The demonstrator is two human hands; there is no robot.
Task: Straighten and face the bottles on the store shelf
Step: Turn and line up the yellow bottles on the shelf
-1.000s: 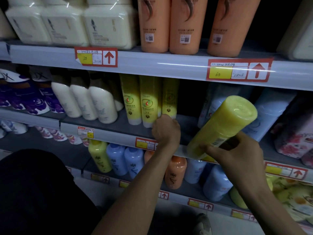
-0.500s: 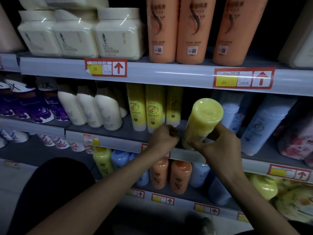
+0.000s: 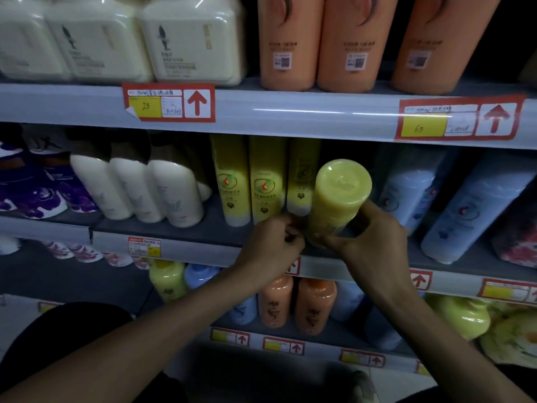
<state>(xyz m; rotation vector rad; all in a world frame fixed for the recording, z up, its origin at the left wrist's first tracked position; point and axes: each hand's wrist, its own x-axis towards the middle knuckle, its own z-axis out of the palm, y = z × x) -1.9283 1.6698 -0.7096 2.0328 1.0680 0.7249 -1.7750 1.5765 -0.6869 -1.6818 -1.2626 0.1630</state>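
The yellow bottle [image 3: 338,199] has swung from a steep tilt nearly upright, its base now at the middle shelf [image 3: 162,232] edge beside three matching bottles. Right hand [image 3: 374,242] fingers wrap its lower body; left hand [image 3: 271,247] pinches at its base. Placing step: next, stand it straight, label forward.

Middle shelf [image 3: 162,232] in front of me has white bottles [image 3: 171,193] on the left, three yellow bottles [image 3: 263,181] standing mid-row, pale blue ones [image 3: 465,210] far right. Top shelf [image 3: 290,112] carries cream tubs [image 3: 191,39] and orange bottles [image 3: 290,42].
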